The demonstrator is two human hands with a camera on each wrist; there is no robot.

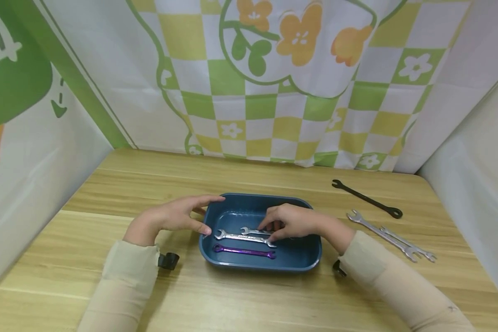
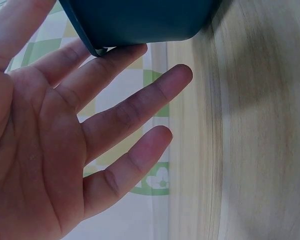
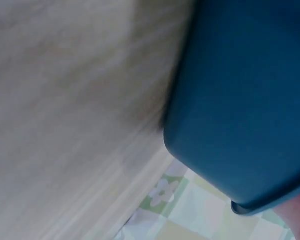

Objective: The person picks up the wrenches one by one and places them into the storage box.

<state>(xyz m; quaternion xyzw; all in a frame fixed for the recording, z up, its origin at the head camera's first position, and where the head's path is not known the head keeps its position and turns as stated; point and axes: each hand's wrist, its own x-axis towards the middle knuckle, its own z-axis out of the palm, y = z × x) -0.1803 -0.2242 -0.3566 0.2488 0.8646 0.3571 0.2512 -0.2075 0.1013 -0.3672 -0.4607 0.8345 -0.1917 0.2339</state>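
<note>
A dark blue plastic bin (image 1: 259, 266) stands on the table with three wrenches in it. A purple wrench (image 1: 245, 251) lies nearest its front wall, with a larger silver open-end wrench (image 1: 242, 236) behind it. Farther back is a small silver wrench (image 1: 249, 231), its right part hidden by my right hand (image 1: 292, 220). That hand reaches in over the right side and pinches the small wrench, thumb close to the larger one's right end. My left hand (image 1: 180, 214) is at the bin's left end, fingers spread, some touching the bin wall (image 2: 139, 22) in the left wrist view.
Right of the bin, a black wrench (image 1: 367, 198) lies toward the back of the wooden table (image 1: 240, 299). In front of it are a large silver wrench (image 1: 383, 236) and a thinner silver wrench (image 1: 408, 244), side by side. A patterned curtain (image 1: 261, 108) hangs behind the table.
</note>
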